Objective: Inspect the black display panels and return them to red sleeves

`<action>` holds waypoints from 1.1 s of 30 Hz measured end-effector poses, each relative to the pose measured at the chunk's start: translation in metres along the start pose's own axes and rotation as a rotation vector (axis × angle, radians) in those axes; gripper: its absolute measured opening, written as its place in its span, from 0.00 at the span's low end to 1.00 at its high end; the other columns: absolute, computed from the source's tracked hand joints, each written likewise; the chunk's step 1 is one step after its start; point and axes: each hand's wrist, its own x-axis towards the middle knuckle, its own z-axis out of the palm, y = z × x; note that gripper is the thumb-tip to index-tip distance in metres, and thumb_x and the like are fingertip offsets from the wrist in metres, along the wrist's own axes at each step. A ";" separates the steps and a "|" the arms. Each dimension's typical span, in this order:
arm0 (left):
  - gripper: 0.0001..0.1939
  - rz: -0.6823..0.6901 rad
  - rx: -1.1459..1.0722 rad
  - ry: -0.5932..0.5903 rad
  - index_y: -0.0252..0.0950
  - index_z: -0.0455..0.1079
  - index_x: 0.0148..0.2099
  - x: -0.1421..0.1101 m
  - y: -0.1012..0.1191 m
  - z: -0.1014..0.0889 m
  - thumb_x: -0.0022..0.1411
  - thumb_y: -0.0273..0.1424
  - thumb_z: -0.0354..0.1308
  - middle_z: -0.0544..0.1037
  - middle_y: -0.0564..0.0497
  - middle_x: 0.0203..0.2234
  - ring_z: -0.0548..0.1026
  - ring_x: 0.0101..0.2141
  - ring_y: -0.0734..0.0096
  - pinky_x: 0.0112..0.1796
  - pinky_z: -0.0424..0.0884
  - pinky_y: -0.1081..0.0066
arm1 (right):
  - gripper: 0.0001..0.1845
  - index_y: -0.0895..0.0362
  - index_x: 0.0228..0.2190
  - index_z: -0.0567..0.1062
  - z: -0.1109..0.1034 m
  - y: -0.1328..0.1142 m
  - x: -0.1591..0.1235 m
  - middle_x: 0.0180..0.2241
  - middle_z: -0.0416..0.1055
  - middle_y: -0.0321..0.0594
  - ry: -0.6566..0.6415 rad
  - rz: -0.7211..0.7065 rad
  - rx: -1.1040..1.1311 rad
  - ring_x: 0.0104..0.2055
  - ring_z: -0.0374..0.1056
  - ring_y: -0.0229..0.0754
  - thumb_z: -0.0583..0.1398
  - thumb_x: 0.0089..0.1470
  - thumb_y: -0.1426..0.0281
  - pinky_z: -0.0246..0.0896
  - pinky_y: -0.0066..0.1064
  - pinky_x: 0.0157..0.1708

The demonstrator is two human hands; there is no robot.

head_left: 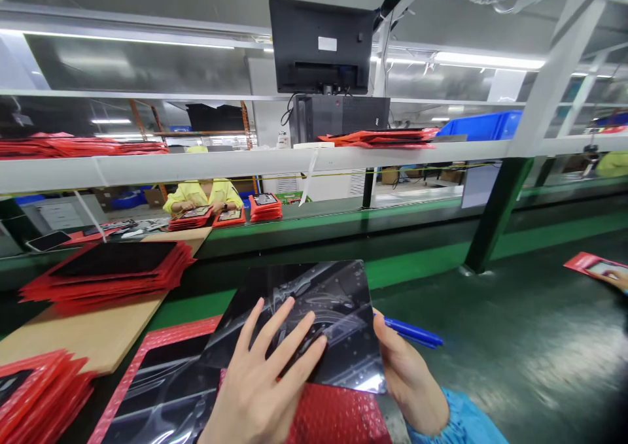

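A black glossy screen panel [338, 293], covered with wrinkled clear film, is tilted up in front of me. My left hand [265, 378] lies flat on its face with the fingers spread. At the panel's right edge, my right hand [409, 382] grips it, and a blue pen [415, 333] sticks out past the thumb. The fingers behind the panel are hidden. Below it is a red bubble-wrap sheet [338, 411]. Another dark panel [167, 392] lies on red bubble wrap to the left, partly covered by the first.
Stacks of red bubble-wrap pouches [112, 287] stand on a wooden board [98, 339] at left, more pouches [44, 398] nearer. A white shelf rail [220, 169] crosses ahead; a green post [498, 215] stands right. A person in yellow [203, 192] works opposite; another hand [615, 279] appears at far right.
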 end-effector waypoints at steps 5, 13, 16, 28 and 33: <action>0.25 0.124 -0.222 0.073 0.46 0.72 0.53 0.004 0.020 0.003 0.54 0.23 0.64 0.83 0.50 0.38 0.80 0.41 0.59 0.52 0.68 0.57 | 0.22 0.52 0.32 0.76 0.018 0.011 -0.003 0.28 0.80 0.39 -0.043 -0.029 -0.042 0.29 0.76 0.46 0.71 0.36 0.54 0.70 0.34 0.28; 0.22 -0.118 -0.522 0.251 0.48 0.72 0.53 0.009 0.030 0.002 0.56 0.31 0.64 0.83 0.49 0.38 0.80 0.42 0.56 0.48 0.72 0.58 | 0.26 0.46 0.42 0.74 0.000 0.019 -0.011 0.33 0.80 0.37 -0.028 -0.045 -0.060 0.34 0.76 0.47 0.71 0.40 0.56 0.71 0.35 0.34; 0.19 -0.144 -0.588 0.225 0.52 0.74 0.50 0.014 0.040 0.002 0.56 0.30 0.63 0.83 0.51 0.36 0.79 0.43 0.56 0.49 0.71 0.57 | 0.26 0.45 0.42 0.74 0.000 0.019 -0.014 0.38 0.79 0.39 -0.041 -0.035 -0.037 0.40 0.76 0.48 0.71 0.40 0.57 0.70 0.37 0.39; 0.08 -1.144 -0.626 0.672 0.42 0.72 0.33 0.010 0.024 -0.013 0.57 0.40 0.61 0.76 0.56 0.22 0.71 0.21 0.77 0.26 0.69 0.79 | 0.25 0.45 0.42 0.76 0.000 0.007 -0.027 0.39 0.79 0.38 -0.002 -0.123 -0.062 0.40 0.76 0.49 0.71 0.40 0.58 0.71 0.38 0.40; 0.16 -1.272 -0.961 0.582 0.41 0.68 0.35 0.004 0.002 -0.013 0.50 0.45 0.65 0.72 0.58 0.20 0.72 0.20 0.74 0.24 0.72 0.76 | 0.28 0.47 0.45 0.74 -0.009 -0.002 -0.038 0.43 0.78 0.41 0.040 -0.106 -0.154 0.48 0.72 0.54 0.69 0.42 0.54 0.66 0.45 0.48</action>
